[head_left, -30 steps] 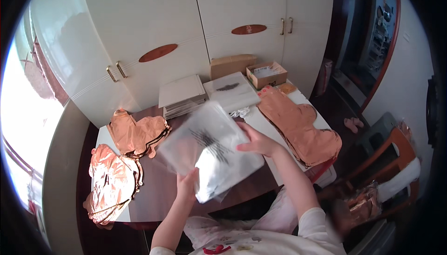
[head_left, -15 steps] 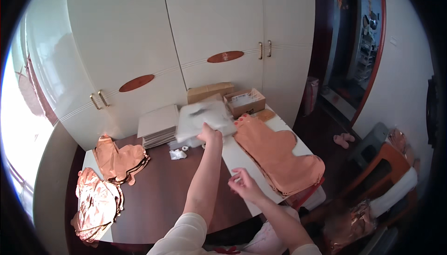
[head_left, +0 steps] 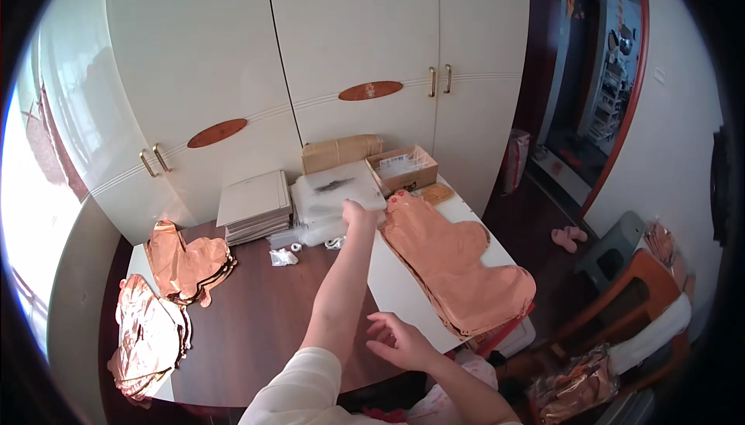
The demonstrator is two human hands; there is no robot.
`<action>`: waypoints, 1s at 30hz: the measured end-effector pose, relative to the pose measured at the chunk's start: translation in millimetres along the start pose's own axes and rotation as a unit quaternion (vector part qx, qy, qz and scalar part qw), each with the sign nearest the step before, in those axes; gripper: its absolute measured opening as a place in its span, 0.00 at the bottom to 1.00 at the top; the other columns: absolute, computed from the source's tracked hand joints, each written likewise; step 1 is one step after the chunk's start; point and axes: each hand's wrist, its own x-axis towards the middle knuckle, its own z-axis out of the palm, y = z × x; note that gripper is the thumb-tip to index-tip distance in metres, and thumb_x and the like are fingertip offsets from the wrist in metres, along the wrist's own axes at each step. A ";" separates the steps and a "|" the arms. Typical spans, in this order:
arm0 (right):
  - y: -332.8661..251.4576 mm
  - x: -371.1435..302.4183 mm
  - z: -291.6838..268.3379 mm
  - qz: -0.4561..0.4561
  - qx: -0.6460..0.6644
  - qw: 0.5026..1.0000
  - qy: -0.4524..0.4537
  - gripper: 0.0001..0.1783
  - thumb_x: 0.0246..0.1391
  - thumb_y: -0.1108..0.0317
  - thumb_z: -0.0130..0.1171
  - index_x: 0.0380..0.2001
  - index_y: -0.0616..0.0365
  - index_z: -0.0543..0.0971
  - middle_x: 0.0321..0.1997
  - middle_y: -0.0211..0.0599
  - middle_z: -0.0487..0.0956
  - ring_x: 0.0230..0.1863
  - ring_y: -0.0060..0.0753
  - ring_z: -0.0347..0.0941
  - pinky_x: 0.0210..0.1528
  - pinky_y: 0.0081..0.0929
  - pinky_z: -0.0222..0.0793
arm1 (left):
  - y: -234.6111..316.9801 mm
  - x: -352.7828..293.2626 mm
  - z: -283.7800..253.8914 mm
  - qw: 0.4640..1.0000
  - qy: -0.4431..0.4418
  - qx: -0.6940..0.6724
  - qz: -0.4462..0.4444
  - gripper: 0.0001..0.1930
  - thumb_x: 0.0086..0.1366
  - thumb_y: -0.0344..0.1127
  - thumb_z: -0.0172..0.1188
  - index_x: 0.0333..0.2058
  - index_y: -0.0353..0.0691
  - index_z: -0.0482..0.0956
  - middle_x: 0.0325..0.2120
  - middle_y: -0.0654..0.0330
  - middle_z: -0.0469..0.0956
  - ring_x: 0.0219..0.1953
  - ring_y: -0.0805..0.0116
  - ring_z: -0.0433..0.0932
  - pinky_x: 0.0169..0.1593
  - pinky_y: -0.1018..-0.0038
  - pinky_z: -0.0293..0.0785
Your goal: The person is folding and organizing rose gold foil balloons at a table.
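Note:
My left hand [head_left: 357,214] reaches to the back of the table and is closed on the near right edge of a clear plastic bag [head_left: 335,196] on a bag stack; its fingertips are partly hidden. Nearer to me, over the table's front part, my right hand [head_left: 402,342] is empty, its fingers loosely bent and apart. Right of the left hand lies a large stack of rose-gold foil balloons [head_left: 450,258], flat on the white part of the table.
Left of the bags stands a stack of grey-white boards [head_left: 254,200]. A small white packet [head_left: 283,257] lies before it. An open cardboard box [head_left: 403,167] stands behind. More foil balloons [head_left: 186,260] lie at the table's left edge. A wooden chair [head_left: 621,308] stands right.
The plastic bag, blurred and higher half a second ago, now lies flatter on its stack, with my left hand still at its edge. My right hand has moved slightly down and toward me.

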 end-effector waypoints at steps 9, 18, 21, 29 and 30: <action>2.2 15.1 13.6 0.010 -0.012 1.000 0.016 0.23 0.49 0.65 0.58 0.47 0.59 0.66 0.37 0.37 0.75 0.30 0.25 0.73 0.32 0.22 0.70 | 48.5 25.2 -34.0 0.996 -0.084 -0.004 -0.010 0.16 0.65 0.34 0.38 0.49 0.37 0.62 0.47 0.48 0.68 0.50 0.47 0.67 0.49 0.45 0.67; 10.4 18.3 22.7 0.006 -0.058 0.998 0.032 0.20 0.49 0.64 0.58 0.44 0.58 0.68 0.35 0.36 0.76 0.29 0.26 0.74 0.31 0.23 0.70 | 76.9 -20.2 -51.5 0.883 -0.150 0.383 -0.228 0.28 0.63 0.48 0.45 0.52 0.30 0.57 0.47 0.44 0.68 0.47 0.51 0.71 0.49 0.60 0.71; 9.6 18.8 27.7 0.008 -0.077 0.997 0.024 0.19 0.48 0.64 0.58 0.43 0.58 0.69 0.33 0.35 0.77 0.27 0.27 0.74 0.31 0.23 0.70 | 88.5 -17.3 -68.8 0.841 -0.169 0.478 -0.190 0.26 0.62 0.47 0.46 0.50 0.30 0.59 0.45 0.46 0.69 0.45 0.54 0.72 0.47 0.62 0.73; 14.3 20.9 30.5 0.011 -0.089 0.996 0.023 0.15 0.49 0.67 0.58 0.40 0.59 0.71 0.29 0.33 0.77 0.28 0.23 0.73 0.31 0.20 0.70 | 120.7 -34.4 -94.8 0.844 -0.245 0.453 -0.149 0.16 0.62 0.38 0.48 0.44 0.33 0.66 0.39 0.52 0.72 0.40 0.59 0.75 0.41 0.69 0.76; 13.1 21.5 30.7 0.018 -0.087 0.996 0.022 0.14 0.49 0.67 0.58 0.39 0.59 0.72 0.29 0.33 0.77 0.27 0.23 0.73 0.31 0.20 0.70 | 122.7 -36.0 -95.8 0.845 -0.236 0.457 -0.149 0.14 0.62 0.37 0.48 0.42 0.33 0.67 0.37 0.52 0.72 0.39 0.60 0.75 0.41 0.69 0.76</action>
